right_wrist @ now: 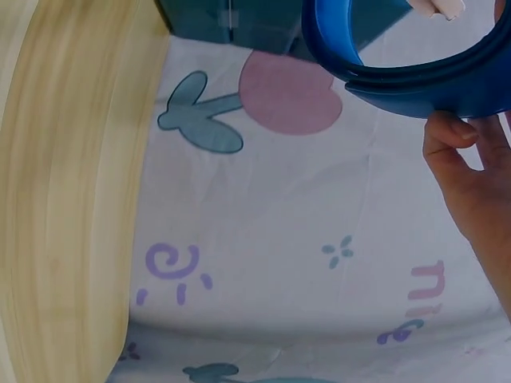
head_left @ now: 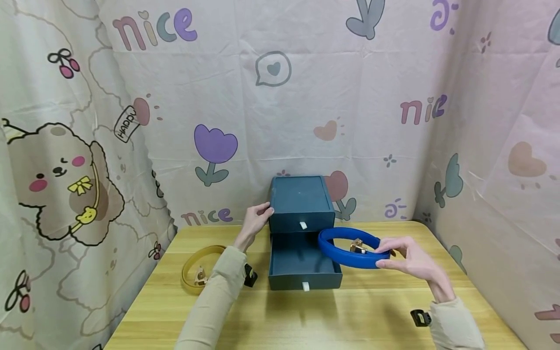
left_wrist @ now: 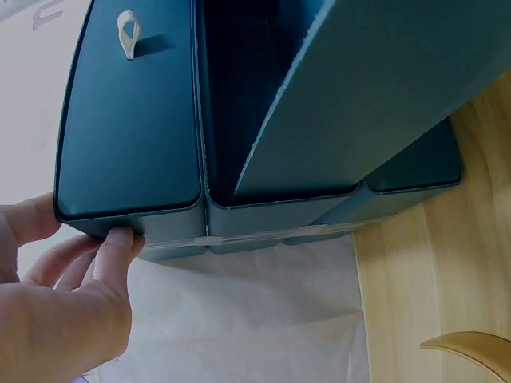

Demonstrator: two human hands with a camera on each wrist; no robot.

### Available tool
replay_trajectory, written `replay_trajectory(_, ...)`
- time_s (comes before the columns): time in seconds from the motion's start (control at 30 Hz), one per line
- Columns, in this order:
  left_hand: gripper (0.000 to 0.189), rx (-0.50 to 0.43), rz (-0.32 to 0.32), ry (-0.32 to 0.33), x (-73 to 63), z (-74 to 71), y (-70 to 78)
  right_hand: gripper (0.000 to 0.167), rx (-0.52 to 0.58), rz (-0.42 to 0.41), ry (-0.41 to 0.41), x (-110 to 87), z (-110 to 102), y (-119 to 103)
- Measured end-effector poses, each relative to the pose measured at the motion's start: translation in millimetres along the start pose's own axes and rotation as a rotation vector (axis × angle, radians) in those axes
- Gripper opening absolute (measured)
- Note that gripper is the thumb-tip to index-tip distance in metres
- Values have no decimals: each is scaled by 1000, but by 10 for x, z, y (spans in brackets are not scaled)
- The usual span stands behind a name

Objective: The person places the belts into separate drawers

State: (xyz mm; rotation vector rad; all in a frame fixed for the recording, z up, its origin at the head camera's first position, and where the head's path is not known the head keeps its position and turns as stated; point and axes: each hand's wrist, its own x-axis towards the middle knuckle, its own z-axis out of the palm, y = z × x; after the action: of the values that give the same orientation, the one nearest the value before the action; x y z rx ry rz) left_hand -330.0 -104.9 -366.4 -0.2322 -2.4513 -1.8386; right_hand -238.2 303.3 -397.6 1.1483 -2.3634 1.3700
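Note:
A dark teal drawer box point(head_left: 302, 194) stands at the back of the table, one drawer point(head_left: 305, 281) pulled out with its bare inside showing. My left hand point(head_left: 253, 223) grips the box's upper left corner; in the left wrist view its thumb is at the top edge, its bent fingers point(left_wrist: 118, 255) against the side. My right hand point(head_left: 407, 257) pinches a rolled blue belt point(head_left: 350, 260) with a gold buckle, thumb below and fingers above. The belt is held up and overlaps the open drawer's right side in the head view.
A coiled tan-yellow belt point(head_left: 189, 272) with a gold buckle lies on the wooden table point(head_left: 153, 301), left of the box, partly behind my left sleeve. Printed curtain cloth point(head_left: 280, 121) hangs right behind the box and on both sides.

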Motion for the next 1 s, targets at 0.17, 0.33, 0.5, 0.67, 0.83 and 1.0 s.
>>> replay_trajectory(0.17, 47, -14, -1, 15, 87, -1, -140, 29, 20, -13, -23, 76, 81, -35)
replay_trajectory(0.33, 47, -9, -2, 21, 86, -3, -127, 30, 48, -39, -50, 172, 167, -34)
replay_trajectory(0.5, 47, -12, -5, 17, 83, -7, -124, 29, 67, -69, -83, 270, 278, -10)
replay_trajectory(0.67, 47, 3, 1, 19, 81, -3, -128, 26, 65, -72, -93, 363, 396, -8)
replay_trajectory(0.83, 47, 2, 9, 22, 74, 4, -111, 21, 52, -68, -105, 455, 509, 4)
replay_trajectory(1.0, 47, 1, 3, 24, 79, 12, -107, 18, 40, -70, -119, 531, 618, 37)
